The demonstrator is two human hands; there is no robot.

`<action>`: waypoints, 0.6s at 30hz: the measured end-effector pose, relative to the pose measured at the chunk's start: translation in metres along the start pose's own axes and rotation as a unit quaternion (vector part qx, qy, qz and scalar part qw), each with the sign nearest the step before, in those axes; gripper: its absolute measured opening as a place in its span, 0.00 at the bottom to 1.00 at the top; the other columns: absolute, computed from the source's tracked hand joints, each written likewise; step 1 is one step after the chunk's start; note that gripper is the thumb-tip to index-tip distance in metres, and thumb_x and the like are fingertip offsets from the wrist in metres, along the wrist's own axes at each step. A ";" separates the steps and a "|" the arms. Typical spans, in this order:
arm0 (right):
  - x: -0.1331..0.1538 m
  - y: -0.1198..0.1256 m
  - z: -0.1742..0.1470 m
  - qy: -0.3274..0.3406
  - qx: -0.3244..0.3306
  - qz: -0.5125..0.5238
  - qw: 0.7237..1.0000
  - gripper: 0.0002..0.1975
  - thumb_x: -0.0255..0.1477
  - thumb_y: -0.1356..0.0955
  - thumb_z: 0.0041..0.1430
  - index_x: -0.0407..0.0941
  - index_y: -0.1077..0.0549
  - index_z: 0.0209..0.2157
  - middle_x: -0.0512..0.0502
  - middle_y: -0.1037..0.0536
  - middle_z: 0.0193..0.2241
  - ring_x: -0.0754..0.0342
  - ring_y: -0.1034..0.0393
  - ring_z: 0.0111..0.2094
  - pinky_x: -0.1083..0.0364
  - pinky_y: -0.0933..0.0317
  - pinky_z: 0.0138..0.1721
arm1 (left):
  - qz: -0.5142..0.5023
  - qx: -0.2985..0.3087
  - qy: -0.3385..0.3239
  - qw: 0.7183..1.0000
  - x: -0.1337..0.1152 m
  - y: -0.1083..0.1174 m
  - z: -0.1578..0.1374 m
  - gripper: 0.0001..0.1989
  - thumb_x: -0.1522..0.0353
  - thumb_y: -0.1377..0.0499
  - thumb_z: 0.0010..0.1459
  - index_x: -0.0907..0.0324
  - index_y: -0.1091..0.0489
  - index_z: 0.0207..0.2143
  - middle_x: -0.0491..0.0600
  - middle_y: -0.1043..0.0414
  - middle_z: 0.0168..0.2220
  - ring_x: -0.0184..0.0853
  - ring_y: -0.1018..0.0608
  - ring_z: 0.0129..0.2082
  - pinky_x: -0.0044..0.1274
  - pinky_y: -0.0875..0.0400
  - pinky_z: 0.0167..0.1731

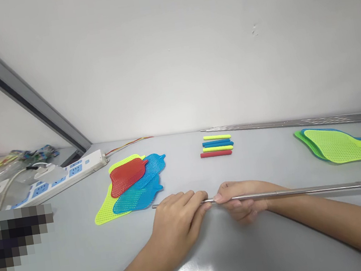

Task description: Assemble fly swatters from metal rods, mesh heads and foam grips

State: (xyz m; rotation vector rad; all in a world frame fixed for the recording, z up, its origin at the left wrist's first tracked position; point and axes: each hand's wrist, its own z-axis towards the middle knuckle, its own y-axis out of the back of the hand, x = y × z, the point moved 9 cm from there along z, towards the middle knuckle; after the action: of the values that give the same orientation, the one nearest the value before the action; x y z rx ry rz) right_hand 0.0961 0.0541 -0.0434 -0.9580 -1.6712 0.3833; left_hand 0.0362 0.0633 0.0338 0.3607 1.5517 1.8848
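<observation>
A long thin metal rod (297,191) lies across both of my hands and runs out past the right edge of the view. My left hand (179,217) is closed over it near its left end, which pokes out beside the palm. Close by, my right hand (240,199) pinches the same rod between thumb and fingers. Left of my hands are several fly swatter heads: a red one (128,177), a blue one (153,169) and a yellow-green one (105,212) among them. Beyond my hands sit short coloured handle tubes, including a red tube (216,153) and a blue tube (217,143).
At the right lie swatters with a yellow-green head (339,143) on top. Metal rods (300,122) rest along the wall. A power strip (68,177) with plugs stands at left, near plastic-bagged items (6,175). A grey frame post (19,82) slants down the left side.
</observation>
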 end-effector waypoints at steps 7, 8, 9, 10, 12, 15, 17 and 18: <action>-0.004 0.002 0.003 -0.015 0.001 0.037 0.999 0.18 0.33 0.42 0.57 0.41 0.42 0.16 0.58 0.44 0.05 0.65 0.56 0.08 0.65 0.54 0.09 | -0.053 0.020 0.021 0.998 0.008 0.000 0.004 0.13 0.66 0.57 0.59 0.57 0.34 0.31 0.43 0.32 0.23 0.28 0.31 0.24 0.21 0.44 0.25; -0.005 0.002 0.003 -0.019 0.003 0.045 0.999 0.18 0.34 0.42 0.57 0.41 0.42 0.16 0.58 0.44 0.05 0.65 0.56 0.08 0.65 0.54 0.09 | -0.056 0.023 0.026 0.998 0.009 -0.001 0.005 0.14 0.66 0.58 0.59 0.57 0.34 0.30 0.43 0.32 0.23 0.28 0.31 0.24 0.20 0.44 0.25; -0.006 0.002 0.004 -0.024 0.007 0.053 0.998 0.18 0.34 0.43 0.57 0.41 0.41 0.16 0.57 0.44 0.05 0.65 0.56 0.08 0.65 0.54 0.09 | -0.057 0.027 0.031 0.998 0.011 -0.002 0.005 0.15 0.66 0.58 0.59 0.57 0.34 0.29 0.43 0.32 0.23 0.28 0.31 0.24 0.20 0.43 0.25; -0.007 0.002 0.004 -0.028 0.013 0.061 0.998 0.18 0.34 0.43 0.58 0.41 0.41 0.16 0.57 0.44 0.05 0.65 0.55 0.08 0.65 0.53 0.09 | -0.056 0.031 0.036 0.997 0.013 -0.003 0.006 0.15 0.66 0.59 0.59 0.57 0.35 0.28 0.43 0.32 0.22 0.28 0.31 0.24 0.20 0.43 0.24; -0.009 0.001 0.005 -0.031 0.026 0.077 0.996 0.19 0.34 0.44 0.58 0.41 0.41 0.17 0.57 0.43 0.05 0.65 0.55 0.08 0.65 0.52 0.10 | -0.052 0.039 0.049 0.997 0.016 -0.005 0.006 0.16 0.66 0.59 0.60 0.58 0.36 0.27 0.43 0.32 0.22 0.28 0.31 0.24 0.19 0.44 0.23; -0.009 0.002 0.007 -0.028 0.042 0.100 0.994 0.19 0.35 0.44 0.58 0.41 0.40 0.17 0.57 0.43 0.05 0.65 0.54 0.08 0.65 0.50 0.10 | -0.057 0.048 0.073 0.995 0.022 -0.007 0.006 0.15 0.65 0.60 0.59 0.57 0.36 0.29 0.41 0.33 0.22 0.27 0.31 0.22 0.19 0.44 0.21; -0.008 0.002 0.007 -0.025 0.048 0.109 0.993 0.18 0.34 0.44 0.58 0.41 0.40 0.17 0.57 0.42 0.06 0.64 0.53 0.08 0.65 0.50 0.10 | -0.065 0.046 0.090 0.993 0.025 -0.006 0.006 0.13 0.65 0.60 0.59 0.56 0.37 0.33 0.41 0.34 0.20 0.27 0.31 0.20 0.18 0.44 0.20; -0.008 0.002 0.008 -0.025 0.050 0.111 0.992 0.18 0.34 0.44 0.58 0.41 0.40 0.18 0.57 0.42 0.06 0.64 0.53 0.08 0.65 0.50 0.10 | -0.072 0.042 0.101 0.991 0.027 -0.006 0.006 0.13 0.65 0.60 0.59 0.56 0.38 0.35 0.40 0.35 0.20 0.27 0.32 0.19 0.18 0.44 0.20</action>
State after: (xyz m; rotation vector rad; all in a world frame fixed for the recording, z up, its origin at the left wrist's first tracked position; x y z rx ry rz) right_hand 0.0903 0.0509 -0.0527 -1.0709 -1.5784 0.6389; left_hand 0.0210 0.0857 0.0245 0.0927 1.7446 1.7910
